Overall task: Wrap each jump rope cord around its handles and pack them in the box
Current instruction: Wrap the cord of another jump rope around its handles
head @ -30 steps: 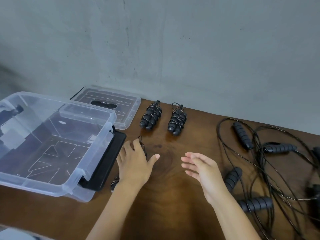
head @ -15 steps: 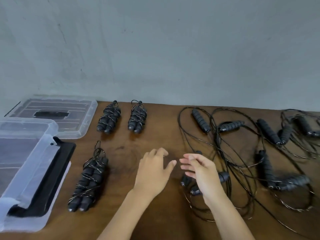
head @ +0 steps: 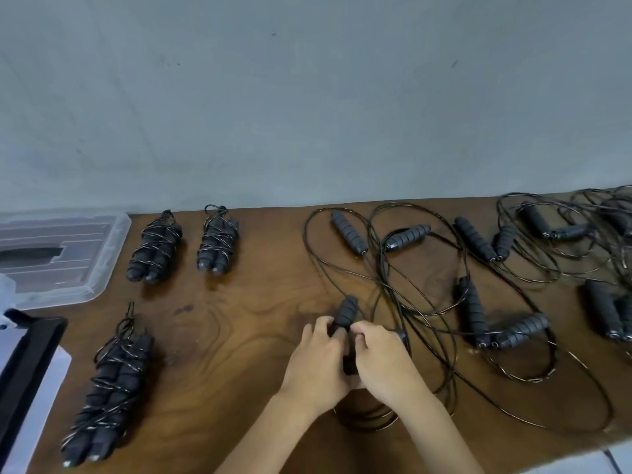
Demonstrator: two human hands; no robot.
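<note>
A: What are the hands doing?

B: Both sit together at the near middle of the desk (head: 239, 336). The left hand (head: 318, 364) and the right hand (head: 383, 360) have their fingers curled onto a black ribbed foam handle (head: 346, 311), whose far end pokes out past the fingertips. Each grip is closed on it. A second dark handle seems to lie under the palms, but it is mostly hidden.

A: And its cord?

B: A thin black cord (head: 393, 292), glossy in spots, loops loose across the wood to the right of the hands and curls back beneath the wrists.

A: Any ropes finished?

B: Three wrapped bundles, each a pair of handles side by side with cord wound around them: two at the back (head: 154, 249) (head: 218, 241), and one nearer on the left (head: 109, 388).

A: The rest?

B: Unwrapped ropes (head: 506, 289) lie tangled along the right side, handles scattered among the loops.

A: The box?

B: Only its edge (head: 20, 371) shows at far left, clear plastic with a black latch. Its clear lid (head: 58, 254) lies flat behind it.
</note>
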